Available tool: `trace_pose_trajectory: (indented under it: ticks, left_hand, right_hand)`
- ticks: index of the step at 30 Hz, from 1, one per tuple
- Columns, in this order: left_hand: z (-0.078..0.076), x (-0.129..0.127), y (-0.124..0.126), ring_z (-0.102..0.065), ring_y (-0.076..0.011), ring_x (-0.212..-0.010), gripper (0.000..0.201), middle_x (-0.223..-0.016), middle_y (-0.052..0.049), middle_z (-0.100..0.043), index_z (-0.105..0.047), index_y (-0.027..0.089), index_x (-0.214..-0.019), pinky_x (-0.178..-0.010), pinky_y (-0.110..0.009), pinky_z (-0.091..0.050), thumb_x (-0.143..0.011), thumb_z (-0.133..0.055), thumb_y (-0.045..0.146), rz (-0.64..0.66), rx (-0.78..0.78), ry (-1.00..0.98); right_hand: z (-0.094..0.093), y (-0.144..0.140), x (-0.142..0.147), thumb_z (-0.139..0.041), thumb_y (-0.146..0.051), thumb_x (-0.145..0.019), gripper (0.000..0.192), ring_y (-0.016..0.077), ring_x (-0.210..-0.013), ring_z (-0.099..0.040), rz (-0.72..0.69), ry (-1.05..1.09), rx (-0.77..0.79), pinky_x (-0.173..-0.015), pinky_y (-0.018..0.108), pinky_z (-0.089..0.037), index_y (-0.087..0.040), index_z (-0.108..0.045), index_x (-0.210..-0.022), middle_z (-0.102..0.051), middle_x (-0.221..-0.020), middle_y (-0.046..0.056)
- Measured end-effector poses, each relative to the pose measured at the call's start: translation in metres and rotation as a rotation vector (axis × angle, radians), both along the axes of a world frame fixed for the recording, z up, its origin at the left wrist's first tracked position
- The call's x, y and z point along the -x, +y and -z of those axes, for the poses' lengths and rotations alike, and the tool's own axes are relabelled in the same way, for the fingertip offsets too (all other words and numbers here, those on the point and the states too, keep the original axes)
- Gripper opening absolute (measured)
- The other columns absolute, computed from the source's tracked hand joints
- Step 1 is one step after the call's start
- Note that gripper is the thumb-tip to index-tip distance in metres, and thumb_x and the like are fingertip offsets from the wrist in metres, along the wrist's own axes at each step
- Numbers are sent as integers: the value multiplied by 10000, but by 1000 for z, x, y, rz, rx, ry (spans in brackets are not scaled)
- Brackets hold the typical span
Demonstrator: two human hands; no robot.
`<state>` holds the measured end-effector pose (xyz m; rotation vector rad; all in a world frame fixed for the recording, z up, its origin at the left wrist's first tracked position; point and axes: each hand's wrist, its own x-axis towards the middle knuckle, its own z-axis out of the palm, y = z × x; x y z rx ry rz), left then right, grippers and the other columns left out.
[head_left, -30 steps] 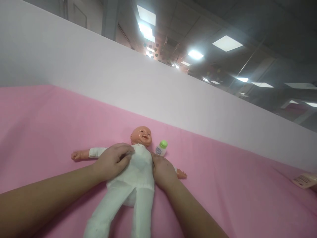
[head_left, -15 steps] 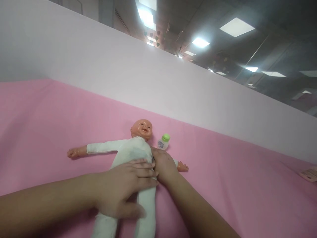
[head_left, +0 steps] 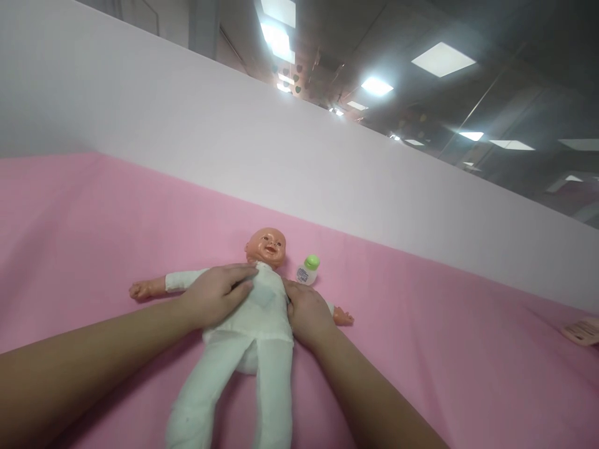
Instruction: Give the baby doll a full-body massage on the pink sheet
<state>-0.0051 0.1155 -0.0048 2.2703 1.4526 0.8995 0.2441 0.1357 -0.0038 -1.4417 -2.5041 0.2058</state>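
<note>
We have a baby doll (head_left: 255,312) in a white suit lying on its back near the middle of the pink sheet (head_left: 421,349), head toward the white partition (head_left: 234,143), arms spread out to either side. Our left hand (head_left: 216,298) lies flat and open across its chest and shoulder, fingers stretched toward the neck, pressing rather than gripping. Our right hand (head_left: 306,312) rests open against the doll's other side, covering the upper part of that arm; nothing is clasped in either hand.

Just beside the doll's head, near our right hand, stands a small bottle with a green cap (head_left: 307,270). We judge that a sideways sweep of that hand could knock the bottle over, and a hard push on the soft body could drag the doll and rumple the sheet.

The bottle has a label with blue print, too small to read. At the far right edge lies a pale packet (head_left: 583,330) with dark markings, also unreadable.
</note>
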Motion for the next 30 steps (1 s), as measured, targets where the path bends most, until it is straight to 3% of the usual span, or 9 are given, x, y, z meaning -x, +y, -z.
trace_pose_trajectory:
  ticks: [3, 8, 11, 14, 16, 19, 22, 26, 30]
  left_hand:
    - [-4, 4, 4, -670, -287, -1150, 456, -1255, -52, -731, -702, 231, -1266, -989, -398, -503, -991, -387, 412, -144, 57, -5]
    - [-7, 6, 6, -687, -279, -1091, 447, -1189, -37, -755, -735, 256, -1181, -927, -373, -511, -978, -361, 395, -153, 86, -13]
    - [-5, 4, 6, -686, -267, -1101, 435, -1198, -30, -752, -733, 258, -1178, -934, -356, -513, -976, -372, 394, -129, 104, -42]
    - [-3, 1, 6, -679, -262, -1130, 439, -1239, -34, -738, -720, 253, -1224, -964, -358, -511, -979, -385, 398, -73, 128, -67]
    - [-1, -1, 6, -676, -258, -1140, 444, -1248, -37, -734, -715, 249, -1240, -985, -360, -507, -981, -385, 394, -56, 135, -81]
    - [2, 0, 8, -680, -258, -1128, 440, -1238, -46, -736, -711, 238, -1234, -982, -362, -513, -977, -387, 389, -58, 145, -83]
    - [3, 2, 9, -692, -262, -1087, 422, -1197, -49, -748, -725, 239, -1162, -935, -360, -533, -983, -388, 417, -31, 157, -70]
    - [-1, 3, 7, -697, -256, -1062, 409, -1155, -38, -758, -731, 259, -1112, -921, -350, -533, -995, -382, 436, 20, 138, -54]
    - [-4, 3, 7, -680, -252, -1122, 432, -1223, -40, -741, -706, 256, -1204, -983, -347, -500, -1006, -363, 429, 48, 108, -1]
  right_hand:
    - [-3, 0, -1, -450, -69, -859, 623, 242, -1234, -600, 3, 37, -4, -1058, 382, -447, -232, -532, -1455, -656, -1358, 75]
    - [-11, -14, 2, -444, -86, -845, 564, 241, -1289, -564, -40, 181, -140, -1139, 411, -416, -183, -599, -1379, -638, -1383, 89]
    - [-23, -46, 16, -464, -162, -885, 483, 222, -1326, -544, -323, 305, -230, -1174, 382, -390, -166, -618, -1343, -634, -1394, 97]
    - [-35, -81, 35, -471, -270, -945, 426, 177, -1344, -535, -698, 258, -147, -1184, 330, -374, -226, -603, -1348, -624, -1415, 49]
    - [-39, -94, 43, -485, -362, -981, 414, 163, -1350, -528, -791, 156, -76, -1205, 303, -335, -211, -593, -1352, -627, -1414, 44]
    - [-37, -90, 43, -545, -515, -971, 531, 191, -1400, -478, -723, 91, -33, -1259, 354, -221, -217, -553, -1411, -596, -1454, 46]
    - [-28, -66, 32, -491, -548, -1001, 533, 216, -1457, -408, -601, 96, 6, -1281, 457, -87, -278, -516, -1460, -556, -1499, 22]
    - [-17, -31, 16, -416, -515, -1039, 535, 234, -1518, -306, -454, 117, 6, -1270, 499, -128, -269, -469, -1511, -416, -1604, 42]
    - [-7, -13, 13, -426, -498, -1038, 576, 248, -1539, -252, -341, 157, -18, -1261, 503, -190, -222, -419, -1544, -347, -1638, 66]
